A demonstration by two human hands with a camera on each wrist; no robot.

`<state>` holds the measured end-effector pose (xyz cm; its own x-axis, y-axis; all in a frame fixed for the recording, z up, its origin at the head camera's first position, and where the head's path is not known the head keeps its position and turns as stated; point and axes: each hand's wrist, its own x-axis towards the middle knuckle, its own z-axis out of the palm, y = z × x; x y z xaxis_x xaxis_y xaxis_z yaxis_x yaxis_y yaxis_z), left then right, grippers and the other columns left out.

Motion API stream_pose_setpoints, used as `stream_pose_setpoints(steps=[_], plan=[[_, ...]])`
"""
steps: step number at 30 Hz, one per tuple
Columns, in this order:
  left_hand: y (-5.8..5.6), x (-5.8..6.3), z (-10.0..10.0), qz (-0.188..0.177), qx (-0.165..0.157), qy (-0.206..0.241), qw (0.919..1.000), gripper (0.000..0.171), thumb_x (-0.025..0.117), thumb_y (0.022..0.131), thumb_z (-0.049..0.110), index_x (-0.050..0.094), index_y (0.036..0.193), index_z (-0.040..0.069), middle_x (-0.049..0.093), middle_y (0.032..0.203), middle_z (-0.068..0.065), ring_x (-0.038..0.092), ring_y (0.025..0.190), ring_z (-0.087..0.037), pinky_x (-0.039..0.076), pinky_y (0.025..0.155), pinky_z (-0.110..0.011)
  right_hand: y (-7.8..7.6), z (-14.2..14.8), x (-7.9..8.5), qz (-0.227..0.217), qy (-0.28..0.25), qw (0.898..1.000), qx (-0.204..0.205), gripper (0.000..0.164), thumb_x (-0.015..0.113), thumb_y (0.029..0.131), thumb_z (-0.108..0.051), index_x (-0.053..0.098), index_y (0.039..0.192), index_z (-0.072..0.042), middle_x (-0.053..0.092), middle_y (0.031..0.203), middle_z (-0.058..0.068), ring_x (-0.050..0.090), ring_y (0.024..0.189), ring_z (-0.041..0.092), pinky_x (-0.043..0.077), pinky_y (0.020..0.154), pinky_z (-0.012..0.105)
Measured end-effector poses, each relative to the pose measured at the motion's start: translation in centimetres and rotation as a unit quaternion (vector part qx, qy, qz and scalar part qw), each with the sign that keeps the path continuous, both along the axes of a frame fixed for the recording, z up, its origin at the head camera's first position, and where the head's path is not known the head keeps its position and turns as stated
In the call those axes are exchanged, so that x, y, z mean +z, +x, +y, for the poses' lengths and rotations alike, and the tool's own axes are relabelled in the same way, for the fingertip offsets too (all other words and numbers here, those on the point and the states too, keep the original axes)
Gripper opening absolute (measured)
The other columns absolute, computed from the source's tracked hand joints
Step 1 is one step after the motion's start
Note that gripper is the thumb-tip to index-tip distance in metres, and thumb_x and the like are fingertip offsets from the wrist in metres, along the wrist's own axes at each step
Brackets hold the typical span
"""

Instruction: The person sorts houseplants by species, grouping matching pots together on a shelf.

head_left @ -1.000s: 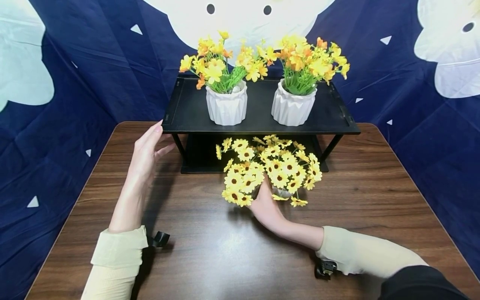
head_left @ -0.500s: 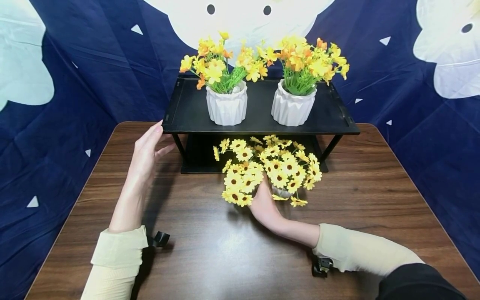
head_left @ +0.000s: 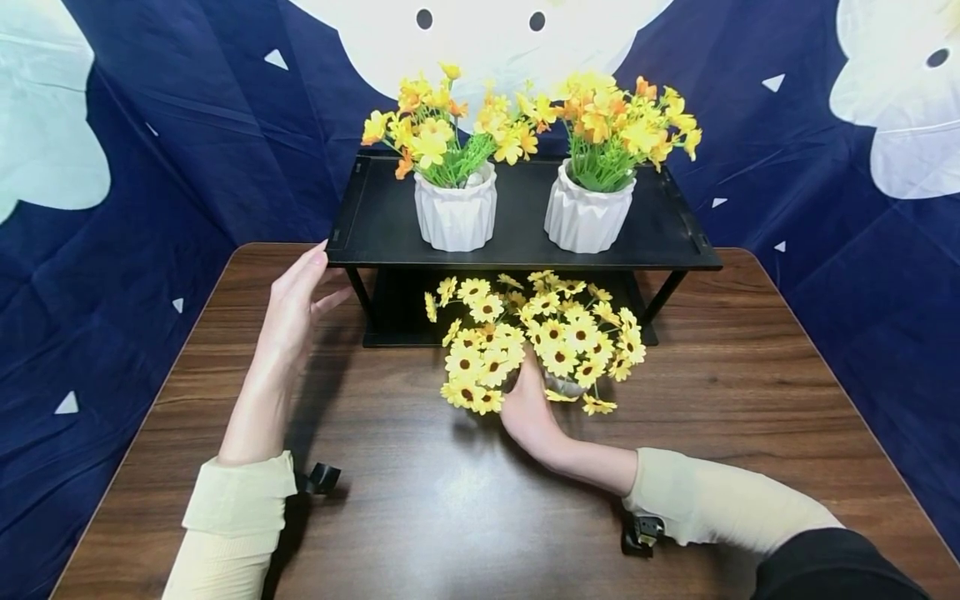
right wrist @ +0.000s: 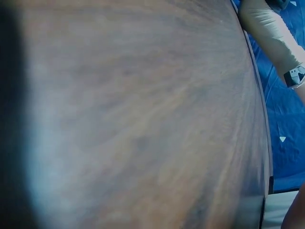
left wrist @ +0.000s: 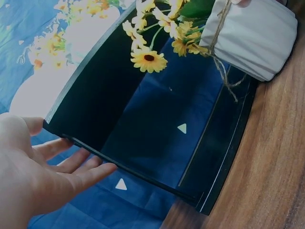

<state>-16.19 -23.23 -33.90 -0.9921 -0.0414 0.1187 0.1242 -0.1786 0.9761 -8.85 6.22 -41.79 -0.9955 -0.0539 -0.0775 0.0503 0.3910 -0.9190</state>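
Note:
My left hand [head_left: 296, 296] is at the left end of a black two-tier shelf [head_left: 517, 225]. In the left wrist view its thumb touches the top corner, and its loosely straight fingers [left wrist: 90, 179] lie along the side post. My right hand [head_left: 528, 412] grips a white pot [left wrist: 252, 38] tied with twine, at the front of the lower tier. Yellow daisies [head_left: 480, 362] from that pot hide most of the fingers in the head view. Just right of it stands another pot [head_left: 564, 385] of yellow daisies [head_left: 577, 333]. The right wrist view shows mainly blurred tabletop.
On the upper tier stand two white fluted pots, the left pot [head_left: 455, 212] and the right pot [head_left: 588, 212], with yellow-orange flowers. A brown wooden table [head_left: 420, 517] carries the shelf. Behind hangs a dark blue cloth [head_left: 180, 117] with white shapes.
The left bunch of daisies has shifted slightly to the left with my right hand's hold on its pot. My right forearm has drawn a little leftward. The left hand stays at the shelf.

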Motion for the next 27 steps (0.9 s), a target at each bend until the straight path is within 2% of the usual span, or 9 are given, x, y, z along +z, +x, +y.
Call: stream_pose_setpoints(steps=[3,5,8,10,12,15,27], plan=[[0.0,0.0,0.0,-0.001,-0.001,0.0,1.0,0.049,0.055,0.107,0.035,0.054,0.149,0.01,0.061,0.136,0.009,0.056,0.117,-0.014,0.057,0.092,-0.023,-0.1,-0.5,0.3,0.001,-0.009,1.0,-0.003,0.094,0.039,0.075,0.026,0.008,0.162,0.006,0.021,0.167,0.029,0.044,0.144,0.04,0.026,0.128,0.047],[0.0,0.0,0.0,-0.002,-0.001,-0.001,1.0,0.049,0.055,0.107,0.036,0.054,0.149,0.01,0.06,0.137,0.009,0.056,0.118,-0.015,0.057,0.092,-0.022,-0.3,-0.8,0.5,0.001,-0.004,1.0,-0.004,0.093,0.041,0.077,0.024,0.01,0.162,0.005,0.036,0.16,0.03,0.056,0.128,0.037,0.039,0.122,0.045],[0.1,0.0,0.0,-0.005,-0.001,-0.002,1.0,0.049,0.055,0.107,0.036,0.054,0.149,0.01,0.061,0.136,0.009,0.056,0.118,-0.015,0.057,0.092,-0.022,-0.7,-1.4,0.7,0.007,0.011,1.0,-0.004,0.091,0.043,0.078,0.023,0.015,0.162,0.002,0.061,0.129,0.026,0.063,0.096,0.029,0.058,0.097,0.039],[0.1,0.1,0.0,-0.006,-0.001,-0.002,1.0,0.049,0.055,0.107,0.036,0.054,0.149,0.01,0.061,0.136,0.009,0.056,0.118,-0.015,0.057,0.093,-0.023,-0.9,-1.8,0.9,0.011,0.016,1.0,-0.004,0.092,0.045,0.077,0.022,0.016,0.162,0.002,0.063,0.105,0.017,0.059,0.086,0.022,0.058,0.082,0.033],[0.1,0.1,0.0,-0.007,-0.001,-0.001,1.0,0.049,0.055,0.107,0.036,0.054,0.149,0.01,0.061,0.135,0.009,0.056,0.118,-0.014,0.057,0.093,-0.023,-1.1,-2.2,1.1,0.013,0.013,1.0,-0.005,0.093,0.047,0.076,0.023,0.018,0.161,0.001,0.06,0.095,0.012,0.056,0.081,0.019,0.056,0.076,0.029],[0.1,0.1,0.0,-0.007,-0.001,-0.001,1.0,0.049,0.055,0.107,0.036,0.055,0.149,0.01,0.061,0.135,0.01,0.056,0.118,-0.014,0.057,0.093,-0.023,-1.4,-2.7,1.3,0.015,0.003,1.0,-0.005,0.095,0.049,0.074,0.024,0.019,0.161,0.002,0.06,0.093,0.009,0.056,0.082,0.017,0.055,0.077,0.027],[0.1,0.0,0.1,-0.004,-0.001,0.005,1.0,0.049,0.056,0.107,0.035,0.054,0.149,0.01,0.062,0.134,0.01,0.056,0.118,-0.014,0.057,0.093,-0.023,-3.3,-3.9,1.0,0.035,-0.016,0.999,-0.024,0.096,0.054,0.07,0.025,0.027,0.159,-0.001,0.066,0.096,0.013,0.063,0.087,0.021,0.059,0.082,0.033]])
